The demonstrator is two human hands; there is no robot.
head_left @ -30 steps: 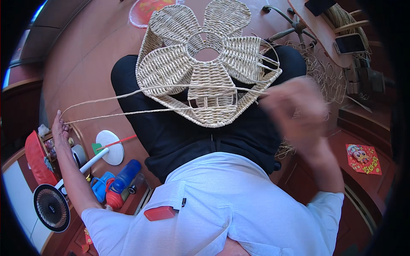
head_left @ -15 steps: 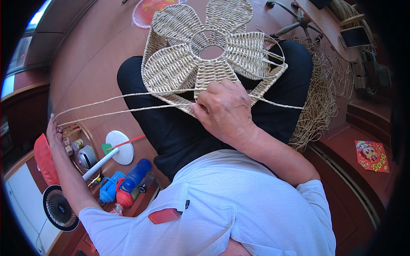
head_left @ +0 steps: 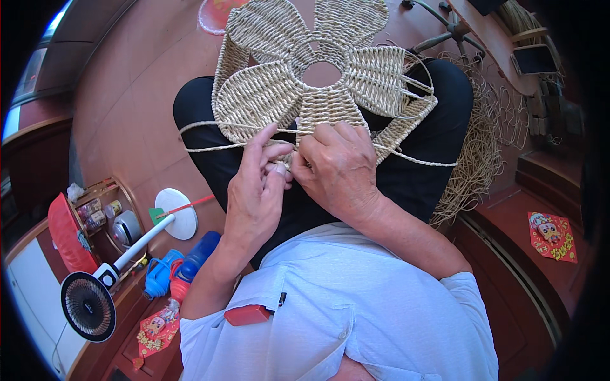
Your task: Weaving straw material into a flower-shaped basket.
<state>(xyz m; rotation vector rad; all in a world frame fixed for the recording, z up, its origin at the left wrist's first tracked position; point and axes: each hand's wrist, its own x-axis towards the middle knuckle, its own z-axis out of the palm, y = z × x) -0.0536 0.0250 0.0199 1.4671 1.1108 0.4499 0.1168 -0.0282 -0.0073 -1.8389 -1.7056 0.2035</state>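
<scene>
A pale woven straw piece with flower-like petals round an open centre (head_left: 248, 95) rests across my dark-trousered lap. My left hand (head_left: 260, 187) is at its near rim, index finger raised, thumb and other fingers closed on the edge. My right hand (head_left: 337, 165) is bent over the lowest petal beside the left, fingers closed on the weave, their tips largely hidden. A loose loop of straw cord (head_left: 197, 150) lies out to the left over my thigh; another end trails to the right.
Loose straw cord (head_left: 473, 171) heaps at the right beside a wooden board bearing a dark phone (head_left: 535, 60), with a wheeled chair base behind. A white fan (head_left: 88, 306), a blue bottle (head_left: 198, 256) and a crate (head_left: 105, 222) stand at left. A red paper decoration (head_left: 551, 236) lies at right.
My left hand has come from far left, where it held the cord stretched, to the weave's near edge. The loop has shrunk. My right hand moved leftward onto the lowest petal.
</scene>
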